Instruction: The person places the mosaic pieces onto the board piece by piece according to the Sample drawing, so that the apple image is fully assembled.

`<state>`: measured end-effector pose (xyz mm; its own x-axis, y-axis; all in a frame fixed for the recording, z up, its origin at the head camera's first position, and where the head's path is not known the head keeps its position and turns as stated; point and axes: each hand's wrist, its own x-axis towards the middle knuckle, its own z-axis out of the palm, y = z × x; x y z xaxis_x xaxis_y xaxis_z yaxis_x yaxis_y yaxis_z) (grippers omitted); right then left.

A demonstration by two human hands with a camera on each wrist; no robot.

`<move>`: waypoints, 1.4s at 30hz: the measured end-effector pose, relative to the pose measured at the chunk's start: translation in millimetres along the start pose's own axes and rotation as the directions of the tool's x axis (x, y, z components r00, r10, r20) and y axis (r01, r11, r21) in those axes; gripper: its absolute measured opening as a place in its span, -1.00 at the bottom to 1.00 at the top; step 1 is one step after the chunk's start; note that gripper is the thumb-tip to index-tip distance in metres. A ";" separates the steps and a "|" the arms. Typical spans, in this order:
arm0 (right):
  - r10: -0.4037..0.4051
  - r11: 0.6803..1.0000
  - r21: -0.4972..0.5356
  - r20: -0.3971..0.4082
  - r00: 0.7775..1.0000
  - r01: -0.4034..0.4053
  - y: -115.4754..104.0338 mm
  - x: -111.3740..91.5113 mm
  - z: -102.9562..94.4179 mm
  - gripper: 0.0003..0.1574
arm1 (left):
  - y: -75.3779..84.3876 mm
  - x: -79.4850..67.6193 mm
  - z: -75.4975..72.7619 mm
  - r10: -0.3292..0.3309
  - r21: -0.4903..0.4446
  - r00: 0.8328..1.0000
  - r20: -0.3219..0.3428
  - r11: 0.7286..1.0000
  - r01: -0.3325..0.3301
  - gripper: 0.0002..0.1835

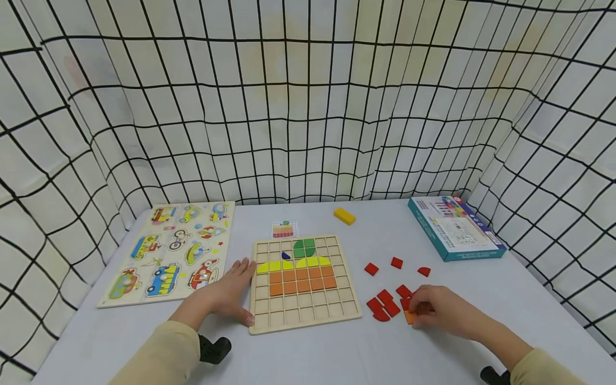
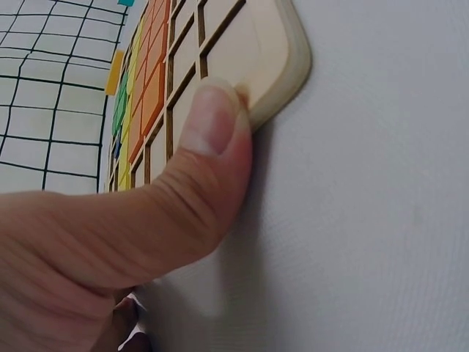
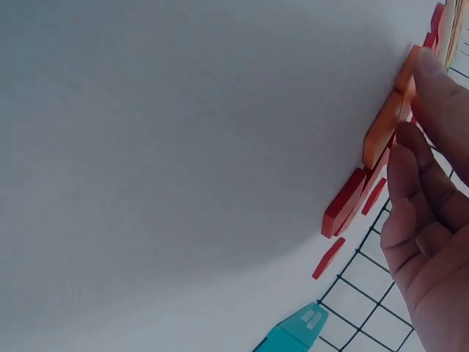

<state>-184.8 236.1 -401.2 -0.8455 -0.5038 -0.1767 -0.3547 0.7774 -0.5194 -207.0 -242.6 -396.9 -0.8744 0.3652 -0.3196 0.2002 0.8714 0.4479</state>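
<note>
The wooden grid board (image 1: 308, 315) bears green, dark blue, yellow and orange tiles. At its left edge rests my left hand (image 1: 231, 291), fingers extended; the left wrist view shows the thumb (image 2: 212, 125) pressing the board's corner. My right hand (image 1: 445, 313) reaches down, fingers bent, among loose tiles on the right. Its thumb (image 3: 432, 70) lies right at the orange tiles (image 3: 381, 132); I cannot tell whether it pinches one. Red tiles (image 1: 385, 297) lie loose beside this hand, with several more red ones (image 1: 397, 262) farther back.
A wooden vehicle puzzle (image 1: 170, 256) lies at the left, near the left forearm. Behind the grid board are a small pattern card (image 1: 285, 229) and a yellow block (image 1: 344, 216). A teal-sided box (image 1: 457, 227) stands back right. Black netting (image 1: 308, 117) surrounds the table.
</note>
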 end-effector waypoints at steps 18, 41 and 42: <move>-0.079 0.996 -0.039 0.000 0.997 0.079 -19.3 6.2 5.3 -0.77 | -5.1 -3.6 -0.8 -0.026 -0.007 1.000 0.000 1.000 0.026 0.37; -0.204 0.979 0.013 -0.071 0.976 0.205 -146.4 156.1 34.4 -0.94 | 0.8 -3.1 0.6 -0.040 -0.028 0.999 -0.002 0.999 0.040 0.35; -0.202 0.979 0.009 -0.067 0.977 0.203 -153.1 162.8 36.8 -0.95 | 0.8 -3.2 0.4 -0.041 -0.027 0.999 -0.002 0.999 0.041 0.35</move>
<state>-253.5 21.2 -381.2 -0.7813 -0.6241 -0.0113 -0.5155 0.6554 -0.5520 -203.8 -242.9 -395.9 -0.8825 0.3289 -0.3361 0.1525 0.8763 0.4571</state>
